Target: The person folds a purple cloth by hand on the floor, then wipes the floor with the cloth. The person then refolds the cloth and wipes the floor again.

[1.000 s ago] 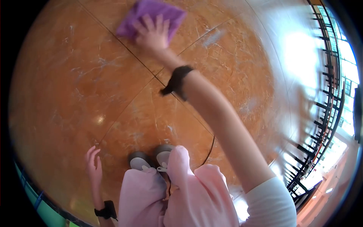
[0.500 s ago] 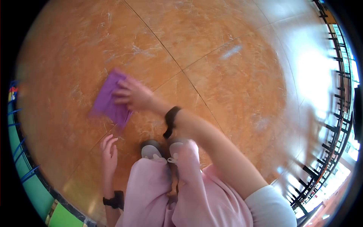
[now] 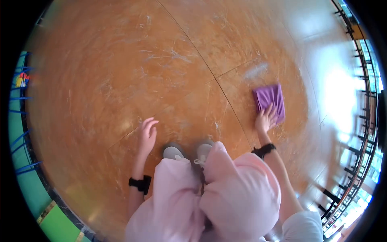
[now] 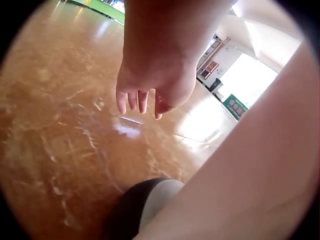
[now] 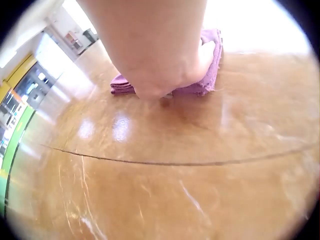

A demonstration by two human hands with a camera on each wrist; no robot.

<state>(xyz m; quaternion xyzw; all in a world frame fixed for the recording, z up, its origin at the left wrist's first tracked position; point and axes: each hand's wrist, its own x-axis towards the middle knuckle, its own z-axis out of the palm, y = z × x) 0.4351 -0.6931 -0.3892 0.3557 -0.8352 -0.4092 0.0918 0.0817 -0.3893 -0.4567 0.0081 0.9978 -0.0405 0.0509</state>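
Observation:
A folded purple cloth (image 3: 269, 97) lies flat on the shiny brown floor (image 3: 121, 80), to the right in the head view. My right hand (image 3: 266, 119) presses on its near part with fingers spread and straight. From the right wrist view, the cloth's layered edge (image 5: 212, 85) shows on both sides of the hand, whose fingers are mostly hidden. My left hand (image 3: 147, 135) hangs over the floor in front of the left knee, its fingers loosely bent and holding nothing. The left wrist view shows that hand (image 4: 155, 85) with fingertips pointing down.
Two grey shoes (image 3: 174, 151) stand on the floor below pink trousers (image 3: 173, 181). A dark railing (image 3: 358, 121) curves along the right side. At the left edge are green panels (image 3: 34, 181) with blue bars. Thin dark joint lines cross the floor.
The right hand swept the purple cloth from far ahead, back toward the left hand, then across to the right. The head view has shifted; the left hand stays loose and holds nothing.

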